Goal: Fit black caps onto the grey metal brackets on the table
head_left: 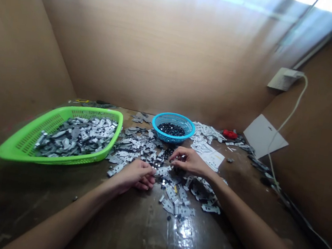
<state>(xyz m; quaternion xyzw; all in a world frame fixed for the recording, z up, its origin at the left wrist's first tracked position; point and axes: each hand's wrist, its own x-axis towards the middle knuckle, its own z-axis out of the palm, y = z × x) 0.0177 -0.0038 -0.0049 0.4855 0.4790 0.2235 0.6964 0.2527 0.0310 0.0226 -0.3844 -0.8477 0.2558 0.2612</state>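
My left hand [136,176] rests curled on the edge of a spread of flat stamped silver-and-black metal parts [175,195] lying loose on the table. My right hand [187,161] reaches in from the right, its fingertips pinched together among small dark pieces [168,154]. Whether either hand holds a piece is hidden by the fingers. To the left, a green plastic basket [26,140] holds a heap of similar metal parts [75,137]. Just beyond my hands, a blue plastic basket [172,138] contains small black pieces [171,129].
The dark, worn wooden table [127,233] is walled by brown cardboard [163,50]. White paper sheets [208,152] lie at the right, near a red object [229,134] and a white card [264,136]. A white cable runs from a wall fitting [285,79].
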